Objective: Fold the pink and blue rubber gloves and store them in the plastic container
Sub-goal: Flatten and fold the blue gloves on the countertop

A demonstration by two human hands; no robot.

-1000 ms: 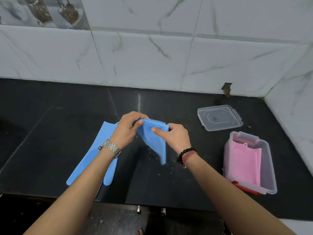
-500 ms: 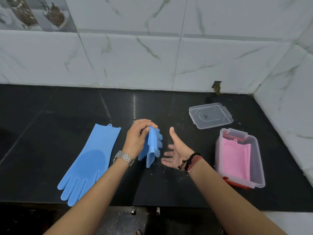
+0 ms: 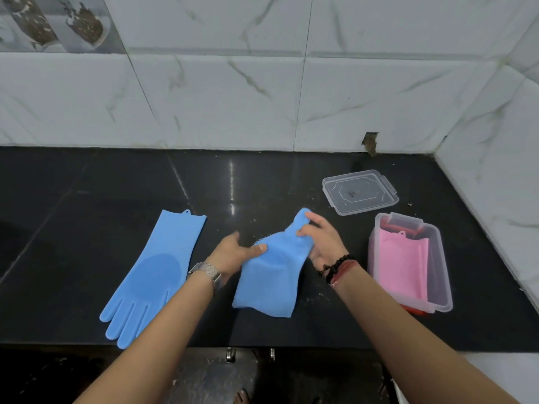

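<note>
Limply, bristled blue glove (image 3: 271, 275) sags between both hands.

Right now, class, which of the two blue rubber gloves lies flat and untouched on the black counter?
The blue rubber glove on the left, spread flat with fingers toward the counter edge; the other blue glove is gripped by both hands.
</note>
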